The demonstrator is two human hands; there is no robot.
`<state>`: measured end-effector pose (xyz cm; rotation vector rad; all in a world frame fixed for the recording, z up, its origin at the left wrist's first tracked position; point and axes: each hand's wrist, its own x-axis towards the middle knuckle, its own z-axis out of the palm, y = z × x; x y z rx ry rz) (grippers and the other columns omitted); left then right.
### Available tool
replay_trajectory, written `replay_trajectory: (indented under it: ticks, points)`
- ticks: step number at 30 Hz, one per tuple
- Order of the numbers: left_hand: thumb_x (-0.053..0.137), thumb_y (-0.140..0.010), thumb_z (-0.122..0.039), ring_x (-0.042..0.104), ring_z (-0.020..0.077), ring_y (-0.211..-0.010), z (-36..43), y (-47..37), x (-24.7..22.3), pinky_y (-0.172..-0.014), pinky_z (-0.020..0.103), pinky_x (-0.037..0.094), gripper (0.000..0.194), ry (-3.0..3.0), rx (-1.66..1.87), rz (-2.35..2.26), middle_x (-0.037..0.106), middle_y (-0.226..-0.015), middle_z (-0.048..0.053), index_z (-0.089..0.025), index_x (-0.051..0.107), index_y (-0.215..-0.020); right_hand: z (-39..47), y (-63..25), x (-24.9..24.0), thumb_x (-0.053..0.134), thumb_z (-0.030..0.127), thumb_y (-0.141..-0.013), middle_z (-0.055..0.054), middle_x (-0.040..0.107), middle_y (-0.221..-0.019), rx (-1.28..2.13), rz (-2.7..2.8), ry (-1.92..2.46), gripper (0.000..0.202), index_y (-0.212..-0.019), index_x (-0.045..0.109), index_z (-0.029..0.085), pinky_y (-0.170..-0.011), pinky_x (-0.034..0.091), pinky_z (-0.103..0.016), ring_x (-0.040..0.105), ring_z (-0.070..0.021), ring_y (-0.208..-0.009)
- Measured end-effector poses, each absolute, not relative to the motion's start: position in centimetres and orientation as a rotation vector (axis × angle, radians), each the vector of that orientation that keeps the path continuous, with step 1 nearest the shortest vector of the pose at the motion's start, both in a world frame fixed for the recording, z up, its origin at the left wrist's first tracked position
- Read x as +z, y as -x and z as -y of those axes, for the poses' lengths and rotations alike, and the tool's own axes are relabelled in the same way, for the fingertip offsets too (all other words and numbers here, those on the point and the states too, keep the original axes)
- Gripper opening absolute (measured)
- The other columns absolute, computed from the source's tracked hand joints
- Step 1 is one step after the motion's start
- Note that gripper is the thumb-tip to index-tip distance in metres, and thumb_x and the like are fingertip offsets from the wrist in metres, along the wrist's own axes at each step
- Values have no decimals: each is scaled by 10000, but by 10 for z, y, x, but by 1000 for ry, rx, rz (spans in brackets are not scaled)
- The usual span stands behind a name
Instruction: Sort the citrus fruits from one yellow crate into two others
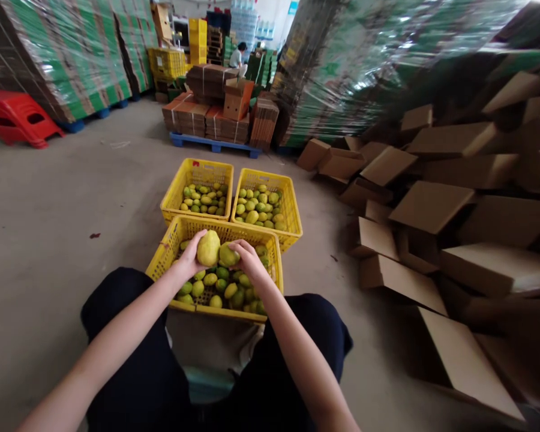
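My left hand (189, 259) is closed around a large yellow lemon (208, 248). Close beside it, my right hand (248, 259) grips a greener lemon (228, 255) between thumb and fingers. Both fruits are held above a yellow plastic crate (276, 264), in which many green and yellow lemons (231, 291) lie loose. Two more yellow crates stand just behind it: a left one (174, 193) and a right one (294, 211), each with lemons at the bottom.
Empty cardboard boxes (432, 207) are heaped on the right. Flattened cartons (227, 126) sit on a blue pallet (216, 144) ahead. A red stool (20, 117) is at the left, by wrapped stacks (81, 60). Far back, a person (236, 57) is bent over.
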<state>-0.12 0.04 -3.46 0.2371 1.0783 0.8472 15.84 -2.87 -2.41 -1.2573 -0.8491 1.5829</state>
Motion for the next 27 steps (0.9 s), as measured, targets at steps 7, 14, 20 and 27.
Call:
replay_trajectory:
  ticks: [7, 14, 20, 27]
  points:
    - [486, -904, -524, 710, 214, -734, 4, -1, -28, -681, 345, 585, 417, -67, 922, -799, 717, -809, 86, -143, 652, -935, 21, -162, -34, 595, 414, -665, 27, 602, -778, 1422, 777, 1297, 281, -897, 576, 258, -532, 462, -247, 567, -166, -705]
    - [585, -840, -504, 694, 215, -764, 10, -20, -45, -783, 373, 566, 328, -31, 963, -701, 693, -748, 30, -181, 637, -869, 31, -140, -52, 421, 580, -874, -106, 522, -1359, 1022, 1199, 1417, 510, -1193, 614, 233, -1172, 299, -474, 424, -277, -1353]
    - [628, -813, -515, 685, 227, -837, 3, -26, -55, -865, 377, 554, 335, -137, 1027, -719, 676, -761, 42, -186, 645, -874, 39, -133, -57, 792, 677, -562, -165, 337, -1508, 937, 1448, 1513, 996, -1373, 502, 176, -1205, 251, -540, 134, -384, -1504]
    - [357, -905, -722, 674, 266, -963, 6, -27, -45, -888, 435, 552, 661, -258, 958, -724, 687, -855, 108, -154, 694, -925, 43, -132, -48, 870, 565, -515, -178, 398, -1436, 737, 1430, 1420, 750, -1116, 659, 169, -1160, 360, -499, 354, -388, -1414]
